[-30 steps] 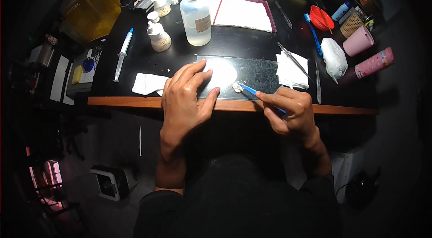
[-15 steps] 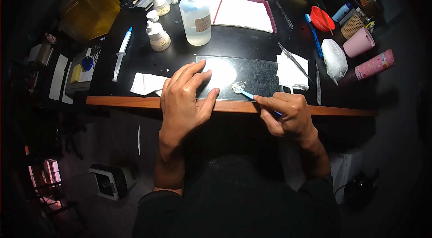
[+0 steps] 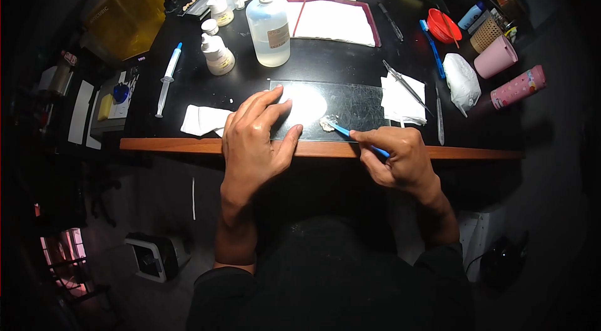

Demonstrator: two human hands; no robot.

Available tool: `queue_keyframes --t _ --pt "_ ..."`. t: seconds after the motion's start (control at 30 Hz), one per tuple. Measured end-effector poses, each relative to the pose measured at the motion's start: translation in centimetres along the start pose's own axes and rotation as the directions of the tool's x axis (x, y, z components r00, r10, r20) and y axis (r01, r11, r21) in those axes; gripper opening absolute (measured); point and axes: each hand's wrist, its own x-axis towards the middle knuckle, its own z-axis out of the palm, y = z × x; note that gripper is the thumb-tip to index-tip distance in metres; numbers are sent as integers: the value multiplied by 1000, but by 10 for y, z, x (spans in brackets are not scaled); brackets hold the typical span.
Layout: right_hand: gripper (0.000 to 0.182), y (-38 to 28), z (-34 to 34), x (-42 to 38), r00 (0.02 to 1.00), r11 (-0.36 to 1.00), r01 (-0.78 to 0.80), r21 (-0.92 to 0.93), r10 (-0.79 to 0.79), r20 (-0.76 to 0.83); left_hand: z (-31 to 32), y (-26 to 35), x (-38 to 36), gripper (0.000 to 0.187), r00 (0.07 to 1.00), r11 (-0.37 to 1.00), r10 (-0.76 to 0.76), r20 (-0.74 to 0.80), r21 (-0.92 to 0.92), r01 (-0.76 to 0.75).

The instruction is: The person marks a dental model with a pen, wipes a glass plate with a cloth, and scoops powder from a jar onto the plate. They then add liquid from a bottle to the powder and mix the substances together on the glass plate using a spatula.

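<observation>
My left hand (image 3: pixel 253 137) lies with fingers spread over the left side of a clear, scratched glass slab (image 3: pixel 360 98) at the table's front edge. A bright glare covers part of the slab. In my right hand (image 3: pixel 400 156) is a thin blue spatula (image 3: pixel 340 129), pinched along its handle with the index finger on top. Its tip touches a small off-white dab of paste (image 3: pixel 326 123) on the slab. Beside my left hand is a folded white cloth (image 3: pixel 203 119). Right of the slab, tweezers (image 3: pixel 407 87) rest on white tissue (image 3: pixel 397 109).
A large clear bottle (image 3: pixel 269 34) stands behind the slab, with small white bottles (image 3: pixel 217 56) to its left. A syringe (image 3: pixel 168 84) lies far left. On the right are a blue toothbrush (image 3: pixel 433 49), a red bowl (image 3: pixel 443 25), a white bundle (image 3: pixel 462 77) and a pink cup (image 3: pixel 496 59).
The spatula has shifted slightly within the paste, and more of its blue handle shows below my right fingers. My left hand keeps its place on the slab. The whole view has shifted slightly.
</observation>
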Motion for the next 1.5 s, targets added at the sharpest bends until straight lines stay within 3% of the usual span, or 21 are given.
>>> queue_keyframes --t 0.23,0.43,0.53,0.63,0.83,1.07,1.5 --pt "23 8 9 8 999 995 -29 91 30 -13 0 0 -1 41 1000 1000 -4 1 1 4" --pt "33 11 -3 16 994 995 23 98 -33 101 0 -1 -1 41 1000 1000 -1 1 10 1" --pt "25 11 -4 17 996 994 43 99 -51 73 0 -1 -1 41 1000 1000 1 2 10 -2" --pt "26 10 -10 15 992 996 83 -42 -79 94 1 -1 -1 41 1000 1000 -4 2 11 3" --pt "29 -8 -3 5 999 997 42 -59 -43 -18 0 -1 -1 41 1000 1000 -1 -1 1 1" --pt "37 -23 2 0 999 986 39 -161 -33 43 0 -1 -1 41 1000 1000 2 -1 7 -2" --pt "25 -18 1 6 1000 997 3 -80 -1 19 1 -2 -2 41 1000 1000 -2 -4 15 2"
